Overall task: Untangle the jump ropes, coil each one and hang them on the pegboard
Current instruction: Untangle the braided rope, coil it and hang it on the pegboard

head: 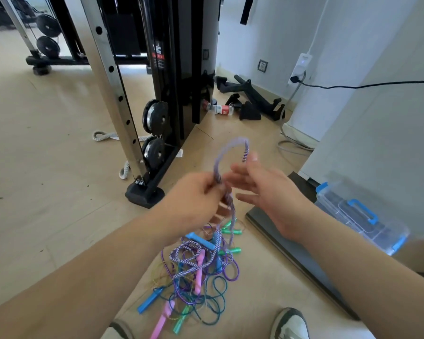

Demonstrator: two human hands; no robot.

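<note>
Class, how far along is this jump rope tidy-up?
Done: nothing visibly; no rope is coiled or hung. In hand: the left hand grips a loop of the purple braided rope, with the right hand open beside it. Left: the tangled pile on the floor, with blue, pink and green handles, needs separating, coiling and hanging.

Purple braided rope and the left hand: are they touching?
Touching. The head view shows the left hand gripping the purple braided rope just below its raised loop.

beige tile floor, white walls, black gym machine.
</note>
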